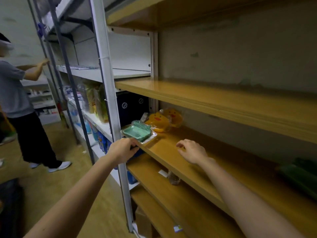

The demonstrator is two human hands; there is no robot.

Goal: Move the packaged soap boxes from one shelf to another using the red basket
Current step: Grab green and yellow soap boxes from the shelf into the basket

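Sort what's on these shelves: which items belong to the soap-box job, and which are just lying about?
Job:
- green soap box, wrapped, at the shelf edge
- yellow duck boxes, behind it
- left hand, at the shelf edge by the green box
- right hand, open over the shelf

Lying about:
- plastic bottle, lower shelf
- dark bins
- dark green item, blurred

Shop stockroom: goods-laden metal shelving (96, 107), wooden shelves (214, 100).

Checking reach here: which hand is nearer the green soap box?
Left. The left hand grips the shelf edge just below the green soap box; the right hand hovers farther right.
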